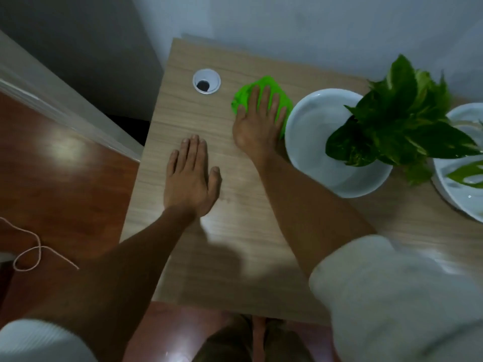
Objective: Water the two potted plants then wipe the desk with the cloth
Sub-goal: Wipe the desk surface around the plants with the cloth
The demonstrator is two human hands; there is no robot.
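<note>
The wiping step looks to be the one in hand; the watering, judging by how things lie, seems to be behind, though no can or jug is showing to confirm it.

Nearest, the left hand point(192, 176) is lying flat on the bench point(235, 257), fingers straight and together, holding nothing, a little in from the left edge. It appears to be bracing the person as they lean in.

Farther back, the right hand point(257, 118) is pressing down with spread, straight fingers on the green cloth point(261, 88), which is bunched under the palm toward the far edge of the bench. The cloth is lying just beside the white dish point(313, 158) of the nearer plant point(397, 113), and may be touching its rim. A second dish point(454, 189) with another plant point(467, 173) is sitting at the right edge, partly cut off. A round cable hole point(206, 81) is sitting near the far left corner, apart from the cloth.

The next move probably calls for sweeping the cloth across the bare wood toward the near and left edges while keeping the palm flat. The stroke should stay clear of the dish rim so it is not nudged.
</note>
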